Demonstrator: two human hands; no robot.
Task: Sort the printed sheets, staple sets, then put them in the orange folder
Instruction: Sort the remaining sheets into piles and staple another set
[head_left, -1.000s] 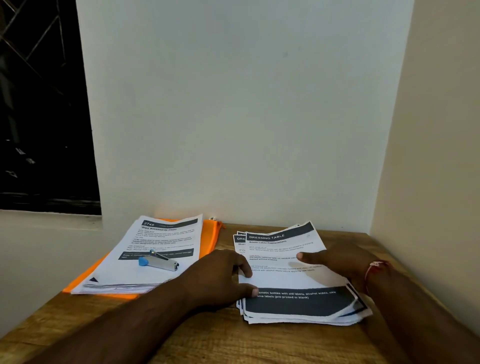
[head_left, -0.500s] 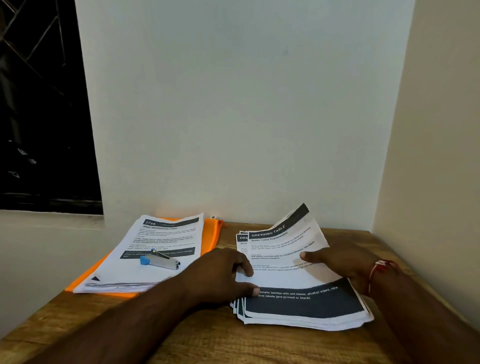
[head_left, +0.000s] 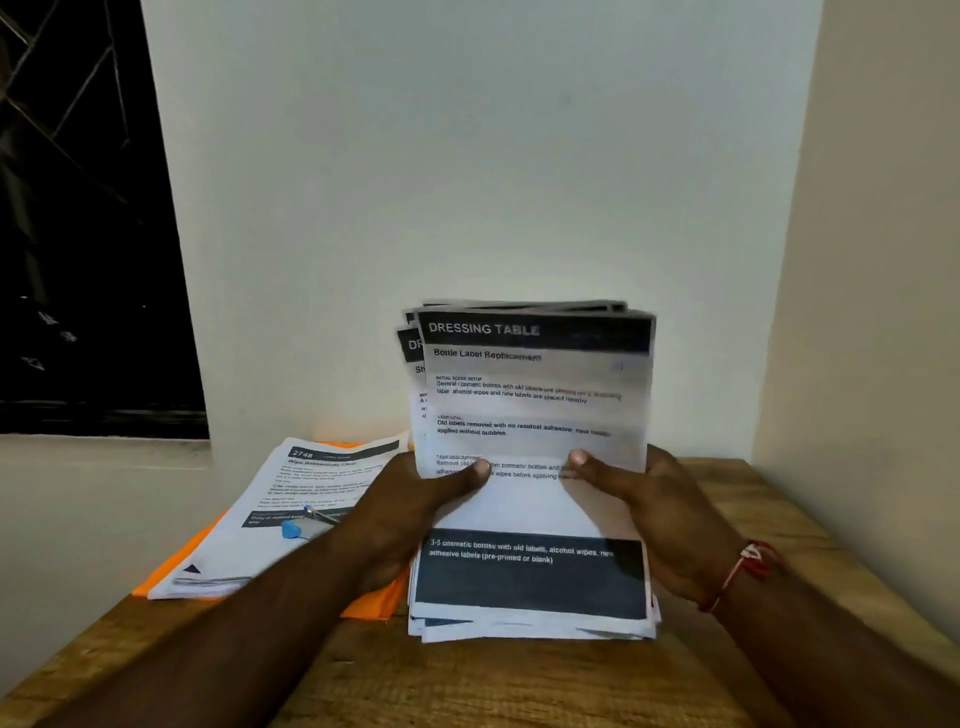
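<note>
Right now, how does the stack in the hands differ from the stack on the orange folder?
The held stack stands tilted, gripped by left hand and right hand; the folder stack lies flat. The held stack is headed DRESSING TABLE, the folder stack 2748. Both are printed sheets.

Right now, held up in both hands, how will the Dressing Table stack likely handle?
Probably floppy: the stack seems to stay up only because the left hand and right hand grip its sides. Loose sheets may slide apart; edges look staggered at top and bottom.
</note>
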